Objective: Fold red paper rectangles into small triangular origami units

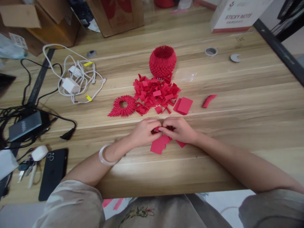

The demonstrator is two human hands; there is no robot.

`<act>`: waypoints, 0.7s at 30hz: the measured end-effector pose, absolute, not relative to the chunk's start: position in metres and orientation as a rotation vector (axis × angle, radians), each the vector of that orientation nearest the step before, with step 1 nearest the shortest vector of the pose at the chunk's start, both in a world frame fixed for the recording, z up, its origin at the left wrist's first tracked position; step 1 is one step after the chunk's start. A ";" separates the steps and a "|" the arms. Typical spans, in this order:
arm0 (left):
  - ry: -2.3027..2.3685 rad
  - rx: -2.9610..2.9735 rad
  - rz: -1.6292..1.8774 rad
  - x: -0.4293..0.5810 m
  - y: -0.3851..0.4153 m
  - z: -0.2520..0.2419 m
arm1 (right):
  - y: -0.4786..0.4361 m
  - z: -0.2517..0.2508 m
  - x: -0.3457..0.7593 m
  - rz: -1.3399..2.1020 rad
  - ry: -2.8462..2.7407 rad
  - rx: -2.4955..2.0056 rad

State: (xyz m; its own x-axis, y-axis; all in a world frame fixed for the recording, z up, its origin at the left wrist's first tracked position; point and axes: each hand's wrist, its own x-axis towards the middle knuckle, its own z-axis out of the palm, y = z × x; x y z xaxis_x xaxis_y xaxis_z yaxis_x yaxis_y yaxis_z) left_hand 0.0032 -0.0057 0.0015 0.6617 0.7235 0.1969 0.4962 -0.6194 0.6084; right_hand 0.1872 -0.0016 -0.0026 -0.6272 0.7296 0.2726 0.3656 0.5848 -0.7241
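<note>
My left hand point(148, 130) and my right hand point(178, 129) meet above the table, fingers closed together on a small red paper piece point(156, 129). Most of that piece is hidden by my fingers. Flat red paper slips point(159, 145) lie under and in front of my hands. Beyond them is a loose heap of folded red paper pieces point(155, 91), with a stack of red paper slips point(184, 105) at its right. A spiky red paper ring point(123, 105) lies at the left of the heap. A round red vase of folded paper point(162, 61) stands behind it.
A short curved red paper strip point(209, 101) lies at the right. White charging cables point(82, 76), a black phone point(53, 174), keys point(26, 166) and a grey power bank point(25, 126) are on the left. Cardboard boxes point(116, 19) and a sticky note box point(237, 15) line the back.
</note>
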 end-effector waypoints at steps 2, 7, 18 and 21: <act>0.945 2.365 0.591 0.003 -0.006 0.001 | -0.002 -0.003 0.187 0.855 -2.256 -0.860; 0.957 2.362 0.587 0.003 -0.006 0.000 | -0.001 -0.003 0.187 0.848 -2.255 -0.861; 0.961 2.309 0.578 0.003 -0.006 0.003 | -0.002 -0.004 0.188 0.887 -2.246 -0.897; 0.974 2.275 0.570 0.003 -0.005 0.004 | -0.002 -0.004 0.188 0.884 -2.230 -0.893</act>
